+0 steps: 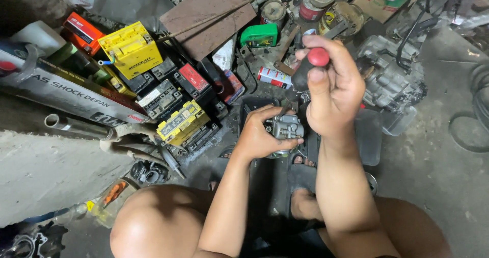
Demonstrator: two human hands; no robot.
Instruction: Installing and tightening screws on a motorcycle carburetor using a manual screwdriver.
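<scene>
— Carburetor (pixel 285 129): gripped in left hand (pixel 260 135), fingers wrapped around body, above dark tray (pixel 369 135), between knees.

— Right hand (pixel 333 87) closed on screwdriver (pixel 308 69); best kept upright, seated square in screw; tip hidden.

— Batteries (pixel 175 110) crowding left; engine part (pixel 389 74) close right; open floor far right.

Dull grey cast-metal carburetor (pixel 286 128), screwdriver (pixel 308 68) – glossy red cap, matt black grip – rough concrete floor (pixel 438 176), glossy yellow plastic battery (pixel 131 49)

Carburetor and screwdriver, both held

Small grey metal carburetor (pixel 286 128) sits in the left hand (pixel 257 138); black-and-red-handled screwdriver (pixel 307 69) stands upright above it, in the right hand (pixel 333 92).
</scene>
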